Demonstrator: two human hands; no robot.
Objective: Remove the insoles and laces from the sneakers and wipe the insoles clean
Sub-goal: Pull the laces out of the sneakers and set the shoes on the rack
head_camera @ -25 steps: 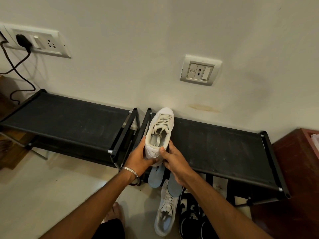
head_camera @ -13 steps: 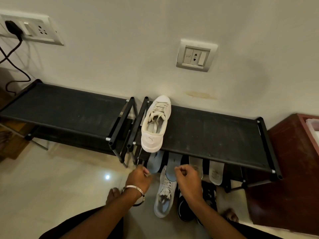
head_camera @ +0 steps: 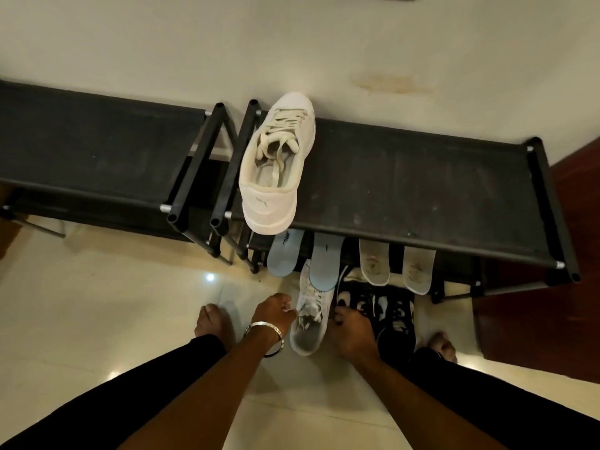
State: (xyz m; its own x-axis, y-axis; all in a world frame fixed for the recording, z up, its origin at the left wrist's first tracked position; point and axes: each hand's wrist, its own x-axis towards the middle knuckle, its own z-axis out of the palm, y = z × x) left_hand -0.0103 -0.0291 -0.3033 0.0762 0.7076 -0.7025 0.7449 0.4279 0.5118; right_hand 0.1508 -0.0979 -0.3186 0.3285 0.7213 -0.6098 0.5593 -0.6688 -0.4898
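Here both hands (head_camera: 274, 311) (head_camera: 352, 331) flank the floor sneaker (head_camera: 310, 319), fingers curled under; grip unclear.

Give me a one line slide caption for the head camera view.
Both hands, left and right, reach the white sneaker on the floor; its mate sits on the black rack.

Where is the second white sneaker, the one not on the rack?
The white sneaker stands on the floor between the left hand and right hand, beside black sneakers.
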